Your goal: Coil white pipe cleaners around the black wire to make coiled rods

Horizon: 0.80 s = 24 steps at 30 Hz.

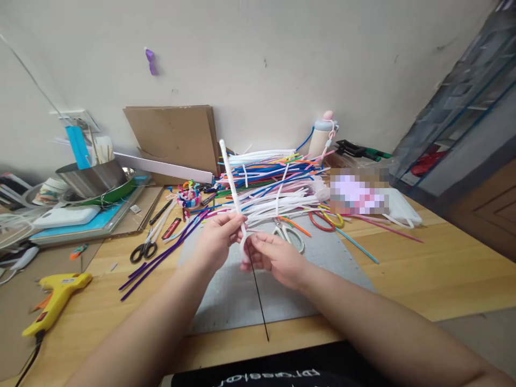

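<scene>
My left hand (220, 236) pinches the white stick (230, 177), my right hand (278, 258) the fuzzy strip (243, 248). I'm wrapping, I guess: pull snug.

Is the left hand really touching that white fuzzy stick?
Touching. The head view shows it plainly: the left hand pinches the white stick low down, with its thumb against it and no gap between them.

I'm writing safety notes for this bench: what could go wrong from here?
The thin black rod points toward the person's black clothing; its bare end could poke them.
The white strand between the left hand and right hand might unwind if a pinch loosens.
The yellow glue gun lies at the left; if hot, which isn't visible, it could burn.
</scene>
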Available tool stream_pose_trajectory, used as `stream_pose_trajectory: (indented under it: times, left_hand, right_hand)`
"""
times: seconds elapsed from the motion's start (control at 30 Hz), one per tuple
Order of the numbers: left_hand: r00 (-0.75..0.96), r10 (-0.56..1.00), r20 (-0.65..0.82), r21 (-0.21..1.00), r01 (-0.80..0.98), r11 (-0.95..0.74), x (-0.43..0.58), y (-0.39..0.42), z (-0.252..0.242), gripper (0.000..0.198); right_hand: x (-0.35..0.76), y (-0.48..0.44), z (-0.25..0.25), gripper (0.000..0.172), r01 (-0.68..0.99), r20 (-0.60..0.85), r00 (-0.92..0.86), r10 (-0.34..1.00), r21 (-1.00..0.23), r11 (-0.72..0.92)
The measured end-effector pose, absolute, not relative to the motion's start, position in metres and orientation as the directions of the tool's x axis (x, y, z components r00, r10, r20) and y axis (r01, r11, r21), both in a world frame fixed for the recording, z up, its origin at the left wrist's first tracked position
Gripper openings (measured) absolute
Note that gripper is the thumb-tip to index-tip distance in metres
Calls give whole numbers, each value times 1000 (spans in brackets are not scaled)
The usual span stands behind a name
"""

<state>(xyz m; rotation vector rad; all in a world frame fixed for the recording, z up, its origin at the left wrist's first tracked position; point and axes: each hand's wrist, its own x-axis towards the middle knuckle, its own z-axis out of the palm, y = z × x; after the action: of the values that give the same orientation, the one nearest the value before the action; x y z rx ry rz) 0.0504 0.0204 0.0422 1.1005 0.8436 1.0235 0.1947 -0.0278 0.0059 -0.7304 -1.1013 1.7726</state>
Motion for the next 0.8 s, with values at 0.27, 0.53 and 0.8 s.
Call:
stream_pose_trajectory:
  times: [0.27, 0.53, 0.8]
  left_hand:
    - [220, 965, -142, 958, -213, 190, 44, 16, 9, 26]
    - [207, 907, -366, 916, -90, 391, 17, -6, 2, 24]
    - [401, 859, -319, 943, 42, 330, 6, -12, 4, 19]
  right_hand:
    - [194, -19, -10, 19, -254, -181, -350, 919, -926, -279]
    - [194, -34, -1, 20, 593, 150, -373, 916, -721, 359]
    - [193, -37, 6, 19, 523, 67, -524, 849, -761, 383]
